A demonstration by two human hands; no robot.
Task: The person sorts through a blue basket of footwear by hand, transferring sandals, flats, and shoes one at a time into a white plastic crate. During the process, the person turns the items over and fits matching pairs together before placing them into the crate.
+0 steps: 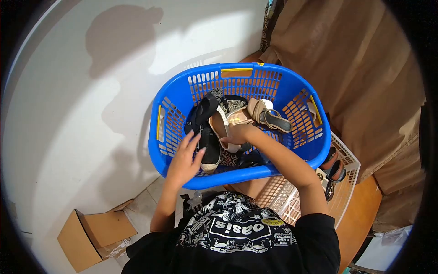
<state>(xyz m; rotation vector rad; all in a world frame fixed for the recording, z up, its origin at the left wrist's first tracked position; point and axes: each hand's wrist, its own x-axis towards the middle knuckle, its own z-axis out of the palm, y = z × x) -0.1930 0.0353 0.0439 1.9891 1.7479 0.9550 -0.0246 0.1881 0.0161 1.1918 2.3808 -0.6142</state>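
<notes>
A blue laundry basket [219, 183] with yellow handles holds several shoes. Over its left part, my left hand [185, 157] has its fingers spread beside a black shoe with a woven sole [209, 150]. My right hand [238, 134] reaches in from the right, its fingers closed on the heel of a pale flat shoe [219, 122]. Behind them lie black shoes [203, 109] and a beige sandal [258, 109] next to a dark-soled sandal [277, 122]. Part of the pale shoe is hidden by my right hand.
Below the basket at the right, a white perforated basket [349, 185] holds brown and black sandals [335, 170]. An open cardboard box [86, 235] stands on the floor at the lower left. A white wall [59, 137] is on the left, a brown curtain [346, 68] on the right.
</notes>
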